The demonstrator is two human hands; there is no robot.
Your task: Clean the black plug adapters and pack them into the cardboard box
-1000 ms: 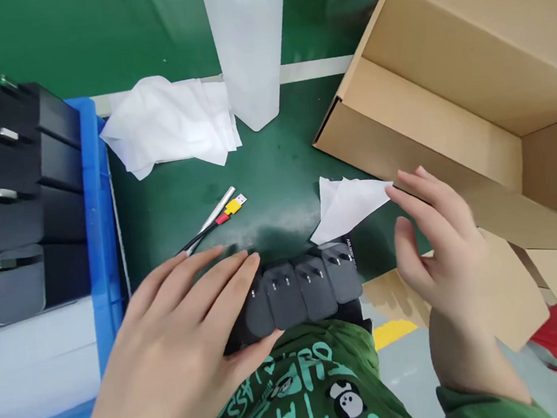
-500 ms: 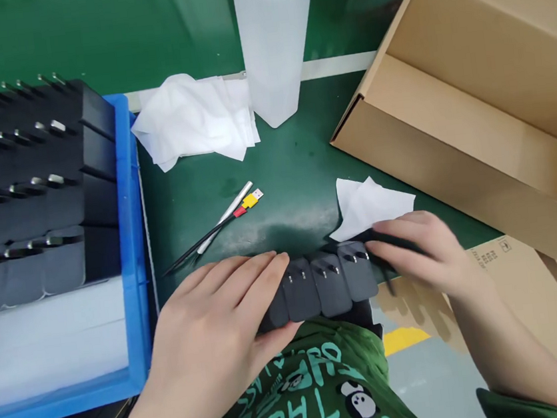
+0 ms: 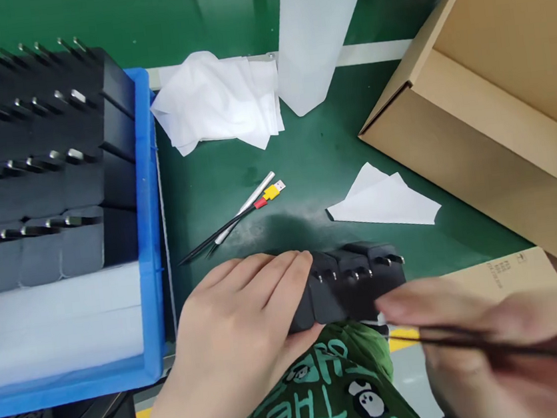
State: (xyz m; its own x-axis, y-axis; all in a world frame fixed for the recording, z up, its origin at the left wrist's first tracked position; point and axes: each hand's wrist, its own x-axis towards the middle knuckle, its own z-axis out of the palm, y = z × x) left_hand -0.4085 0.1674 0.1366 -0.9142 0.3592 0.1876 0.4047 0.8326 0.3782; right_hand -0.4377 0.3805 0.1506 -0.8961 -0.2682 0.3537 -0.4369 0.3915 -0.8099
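My left hand [image 3: 251, 319] is closed around the left end of a row of several black plug adapters [image 3: 329, 297], fingers on top and thumb below. Metal prongs stick up from their faces. My right hand [image 3: 495, 345], smeared by motion, grips a long thin black tool [image 3: 505, 346] whose exact kind I cannot make out. Its fingertips are at the lower right of the row, where a small pale spot shows. Beyond the adapters lie a cable with a yellow and red USB plug [image 3: 270, 192], a silver pen-like stick [image 3: 243, 207] and a folded white cloth [image 3: 385, 200].
On the left, a blue crate [image 3: 150, 250] holds rows of black adapters [image 3: 81, 245] and white sheets [image 3: 61, 328]. White cloths [image 3: 221, 101] and a tall translucent container [image 3: 316, 37] stand at the back. An open cardboard box [image 3: 454, 162] takes up the right.
My right hand has come down and nearer from beside the white cloth. The adapter row has tilted in my left hand, its right end showing more of its side. The whole view has shifted.
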